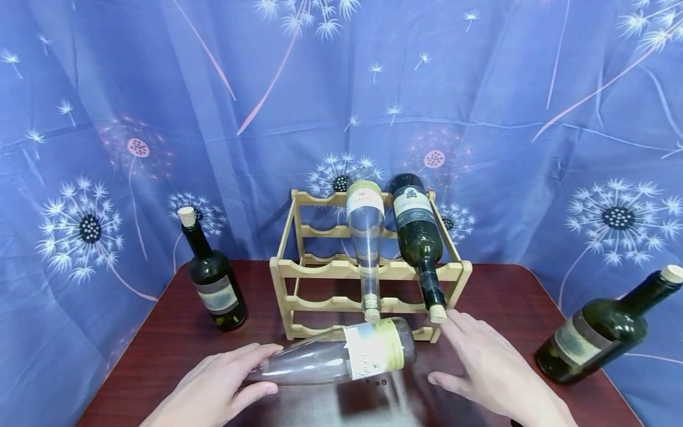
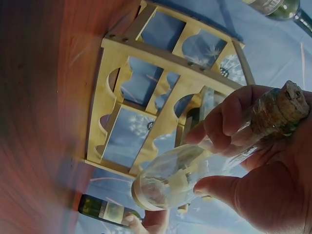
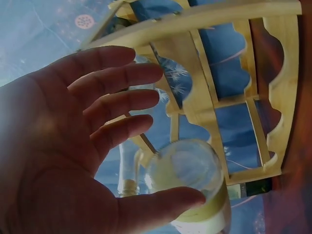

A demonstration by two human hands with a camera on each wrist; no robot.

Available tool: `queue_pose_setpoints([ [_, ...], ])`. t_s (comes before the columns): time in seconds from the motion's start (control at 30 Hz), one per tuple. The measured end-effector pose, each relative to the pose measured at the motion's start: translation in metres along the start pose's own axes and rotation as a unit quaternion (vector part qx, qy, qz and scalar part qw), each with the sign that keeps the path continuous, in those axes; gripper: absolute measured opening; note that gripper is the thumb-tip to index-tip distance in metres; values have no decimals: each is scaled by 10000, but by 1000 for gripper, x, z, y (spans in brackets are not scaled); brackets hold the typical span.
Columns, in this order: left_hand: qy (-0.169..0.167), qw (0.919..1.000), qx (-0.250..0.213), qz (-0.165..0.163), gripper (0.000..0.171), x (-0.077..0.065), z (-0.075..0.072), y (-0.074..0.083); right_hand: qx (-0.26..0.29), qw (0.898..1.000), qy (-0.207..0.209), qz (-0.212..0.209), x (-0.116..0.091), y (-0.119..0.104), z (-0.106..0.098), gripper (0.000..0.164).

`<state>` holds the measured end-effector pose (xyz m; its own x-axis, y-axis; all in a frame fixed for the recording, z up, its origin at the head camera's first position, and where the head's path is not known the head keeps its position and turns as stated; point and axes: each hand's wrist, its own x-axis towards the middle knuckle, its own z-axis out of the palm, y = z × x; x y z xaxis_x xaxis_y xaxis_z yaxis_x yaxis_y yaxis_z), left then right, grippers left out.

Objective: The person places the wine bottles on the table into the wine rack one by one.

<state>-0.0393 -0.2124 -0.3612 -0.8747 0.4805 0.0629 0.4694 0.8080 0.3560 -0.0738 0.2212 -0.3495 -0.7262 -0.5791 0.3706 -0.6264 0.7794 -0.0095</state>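
Observation:
My left hand [image 1: 213, 382] grips a clear wine bottle [image 1: 325, 359] round its neck. A cork [image 2: 294, 97] plugs that neck, and the bottle lies sideways in front of the wooden wine rack [image 1: 320, 271], its yellow-and-white labelled base toward the right. Fingers spread and thumb apart, my right hand [image 1: 488, 367] is just right of the base, holding nothing. On the rack's top tier rest another clear bottle [image 1: 367, 237] and a dark green bottle [image 1: 418, 231], corked necks toward me.
A corked green bottle [image 1: 217, 284] stands on the table left of the rack. Another corked green bottle [image 1: 592, 332] stands near the table's right edge. Behind the dark red table [image 1: 144, 367] hangs a blue curtain [image 1: 480, 77] with dandelion prints.

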Motion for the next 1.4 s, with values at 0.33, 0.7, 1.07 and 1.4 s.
queue_pose_setpoints([
  [0.33,-130,9989,18,-452,53,-14,-4,-8,-63,9971,-517,549,-8,12,-13,85],
  [0.7,-538,9931,-194,-1024,63,-27,-5,-21,108,9930,-694,951,-13,19,-19,80],
  [1.07,-663,9847,-574,-1507,63,-43,-11,-33,236,9825,-1137,1456,-18,30,-21,101],
  [1.4,-465,9858,-724,-1441,59,-58,-17,-46,249,9749,-1417,1700,-19,37,-21,109],
])
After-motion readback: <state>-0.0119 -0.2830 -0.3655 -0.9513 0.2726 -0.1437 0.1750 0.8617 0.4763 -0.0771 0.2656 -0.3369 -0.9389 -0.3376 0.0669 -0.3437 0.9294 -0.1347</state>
